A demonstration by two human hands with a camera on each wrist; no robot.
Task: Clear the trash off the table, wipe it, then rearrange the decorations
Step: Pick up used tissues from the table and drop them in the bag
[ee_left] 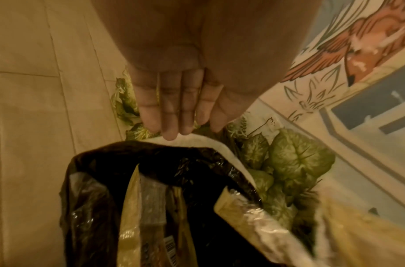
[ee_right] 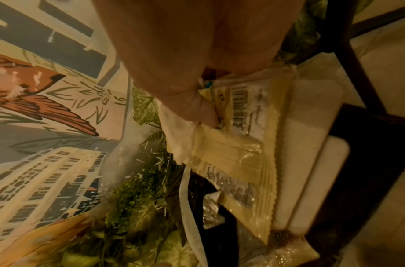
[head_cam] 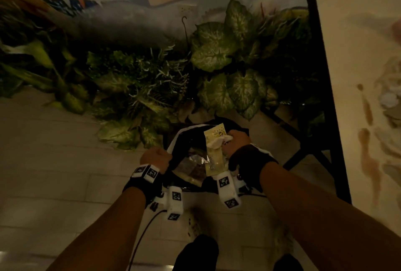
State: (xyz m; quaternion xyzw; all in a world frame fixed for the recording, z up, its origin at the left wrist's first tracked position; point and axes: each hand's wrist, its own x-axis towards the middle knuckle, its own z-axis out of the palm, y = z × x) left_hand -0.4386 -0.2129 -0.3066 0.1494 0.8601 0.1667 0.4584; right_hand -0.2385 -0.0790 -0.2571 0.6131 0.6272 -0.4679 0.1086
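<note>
**Two hands at the trash bag**

Both hands work over pale floor tiles (head_cam: 54, 151) beside leafy plants (head_cam: 217, 53). The left hand (head_cam: 155, 157) grips the black trash bag (head_cam: 184, 140) by its rim; the right hand (head_cam: 236, 142) clutches a yellow wrapper (head_cam: 214, 153) and white tissue (head_cam: 217, 141) above its mouth. A stained tabletop (head_cam: 358, 53) edge runs along the right.

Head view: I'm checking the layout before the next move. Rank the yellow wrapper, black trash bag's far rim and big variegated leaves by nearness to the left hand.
From the left hand:
1. Yellow wrapper, just right, over the bag.
2. Black trash bag's far rim, right and beyond.
3. Variegated leaves, farthest, by the wall.
</note>
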